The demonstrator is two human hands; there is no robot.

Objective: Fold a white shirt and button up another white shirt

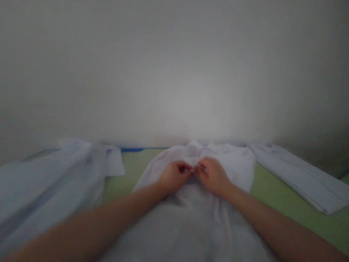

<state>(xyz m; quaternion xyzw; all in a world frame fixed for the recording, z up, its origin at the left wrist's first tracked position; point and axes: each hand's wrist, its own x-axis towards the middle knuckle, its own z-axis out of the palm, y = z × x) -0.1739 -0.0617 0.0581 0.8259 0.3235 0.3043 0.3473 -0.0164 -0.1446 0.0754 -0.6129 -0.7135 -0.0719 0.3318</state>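
A white garment [191, 218], shirt-like in shape, lies spread out in front of me, its upper part gathered near the wall. Over its upper middle my left hand [176, 176] pinches the cloth with thumb and fingers. Close beside it, my right hand [212, 174] is closed in a similar pinch, the fingertips of both nearly touching. A small pale bit shows between the fingertips, but blur hides whether it is a button or an edge of fabric. Both forearms reach across the garment from below.
Another white garment [54, 189] lies loosely on the left, with a short sleeve-like piece [114, 160] beside it. On the right is a flat folded white cloth [302, 174]. Beneath them is a green surface [283, 193] with a blue edge [132, 149], against a plain grey wall [174, 72].
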